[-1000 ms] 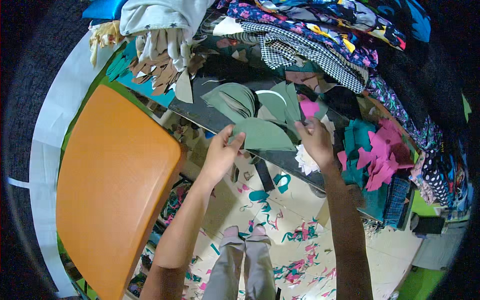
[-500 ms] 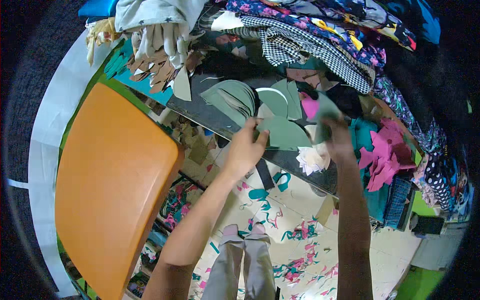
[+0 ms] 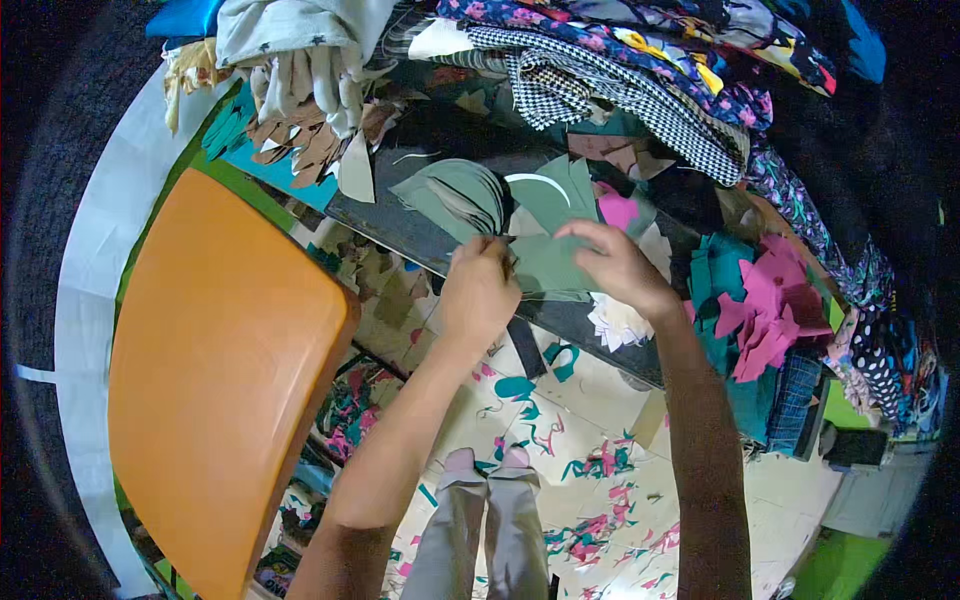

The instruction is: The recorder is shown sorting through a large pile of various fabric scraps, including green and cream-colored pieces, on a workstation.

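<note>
Sage-green cut fabric pieces [image 3: 548, 268] lie layered at the near edge of a dark table. My left hand [image 3: 483, 298] has its fingers closed on their left end. Over their right end is my right hand [image 3: 628, 268], thumb and fingers apart, with no piece plainly gripped. Just beyond the left hand sits a fanned stack of curved green pieces [image 3: 450, 197]. More green pieces [image 3: 567, 190] lie behind, with a white curved strip [image 3: 542, 180] across them. A pink scrap [image 3: 617, 208] is beyond the right hand.
White jagged-edged pieces [image 3: 622, 320] lie near the table edge [image 3: 400, 240]. Pink pieces [image 3: 775, 310] rest on teal fabric at the right. Folded patterned cloth [image 3: 640, 100] is piled at the back. An orange chair [image 3: 230, 390] stands at left; scraps litter the tiled floor [image 3: 590, 410].
My right hand has moved left from beside the pink scrap, leaving the green piece it carried there, and is now over the layered pieces. The left hand has shifted slightly along their left end.
</note>
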A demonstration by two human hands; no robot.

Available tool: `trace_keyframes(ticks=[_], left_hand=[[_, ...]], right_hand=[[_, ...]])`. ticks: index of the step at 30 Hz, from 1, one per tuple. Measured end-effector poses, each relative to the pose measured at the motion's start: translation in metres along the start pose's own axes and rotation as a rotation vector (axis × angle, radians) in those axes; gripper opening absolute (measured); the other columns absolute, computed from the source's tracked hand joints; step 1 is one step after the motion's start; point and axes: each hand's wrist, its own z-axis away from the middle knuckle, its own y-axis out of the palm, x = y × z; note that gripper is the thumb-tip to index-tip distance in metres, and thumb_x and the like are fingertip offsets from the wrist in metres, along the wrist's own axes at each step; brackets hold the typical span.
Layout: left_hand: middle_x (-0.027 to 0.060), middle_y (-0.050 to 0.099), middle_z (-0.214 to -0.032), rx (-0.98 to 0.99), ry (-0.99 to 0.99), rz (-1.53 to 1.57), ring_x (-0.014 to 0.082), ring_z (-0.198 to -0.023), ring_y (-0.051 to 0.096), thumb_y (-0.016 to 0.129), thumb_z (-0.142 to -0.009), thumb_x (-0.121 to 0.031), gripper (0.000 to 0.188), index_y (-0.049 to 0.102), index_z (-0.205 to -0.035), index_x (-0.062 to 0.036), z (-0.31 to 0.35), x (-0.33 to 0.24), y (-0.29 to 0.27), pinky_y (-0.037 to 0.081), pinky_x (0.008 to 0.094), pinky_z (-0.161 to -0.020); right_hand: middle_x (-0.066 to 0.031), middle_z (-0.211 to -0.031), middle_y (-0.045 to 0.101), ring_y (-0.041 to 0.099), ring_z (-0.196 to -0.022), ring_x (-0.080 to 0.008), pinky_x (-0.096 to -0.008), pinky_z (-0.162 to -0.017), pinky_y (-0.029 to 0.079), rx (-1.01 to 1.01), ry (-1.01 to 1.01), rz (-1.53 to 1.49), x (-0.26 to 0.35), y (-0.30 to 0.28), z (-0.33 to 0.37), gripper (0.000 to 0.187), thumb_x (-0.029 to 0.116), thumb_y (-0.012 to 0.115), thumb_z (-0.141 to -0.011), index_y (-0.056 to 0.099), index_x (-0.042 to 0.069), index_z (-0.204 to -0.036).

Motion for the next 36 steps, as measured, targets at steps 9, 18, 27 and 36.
trace_keyframes(ticks=[9, 18, 27, 36], left_hand=[[0.0138, 0.056, -0.095, -0.071, 0.128, 0.069, 0.0324, -0.092, 0.051, 0.051, -0.070, -0.004, 0.030, 0.055, -0.099, -0.0018, 0.005, -0.002, -0.014, 0.040, 0.0400, -0.081], [0.0054, 0.056, -0.101, 0.043, 0.472, -0.240, 0.0230, -0.091, 0.052, 0.058, -0.070, -0.011, 0.026, 0.058, -0.095, -0.0070, 0.016, 0.012, 0.003, 0.040, 0.0347, -0.076], [0.0061, 0.055, -0.106, 0.060, 0.445, -0.228, 0.0226, -0.095, 0.052, 0.057, -0.070, -0.010, 0.029, 0.058, -0.099, -0.0060, 0.019, 0.013, 0.002, 0.041, 0.0346, -0.079], [0.0077, 0.054, -0.108, 0.101, 0.408, -0.187, 0.0249, -0.096, 0.052, 0.057, -0.070, -0.010, 0.030, 0.057, -0.100, -0.0047, 0.018, 0.010, 0.003, 0.042, 0.0369, -0.081]], right_hand=[[-0.0132, -0.092, 0.056, 0.053, -0.087, -0.0339, -0.0384, -0.078, 0.043, -0.350, -0.394, 0.611, -0.018, 0.038, -0.019, 0.036, 0.006, 0.053, -0.068, 0.051, 0.005, -0.104], [-0.0127, -0.095, 0.059, 0.054, -0.092, -0.0319, -0.0394, -0.082, 0.041, -0.740, -0.172, 0.795, -0.048, 0.027, -0.060, 0.035, 0.015, 0.062, -0.068, 0.056, 0.010, -0.102], [-0.0179, -0.073, 0.061, 0.060, -0.065, -0.0338, -0.0412, -0.061, 0.047, -0.545, -0.040, 0.498, -0.043, 0.012, -0.067, 0.037, 0.028, 0.069, -0.068, 0.058, 0.001, -0.091], [-0.0150, -0.067, 0.057, 0.058, -0.062, -0.0286, -0.0384, -0.056, 0.044, -0.733, -0.224, 0.687, -0.110, -0.053, -0.051, 0.030, 0.029, 0.058, -0.079, 0.059, 0.001, -0.089]])
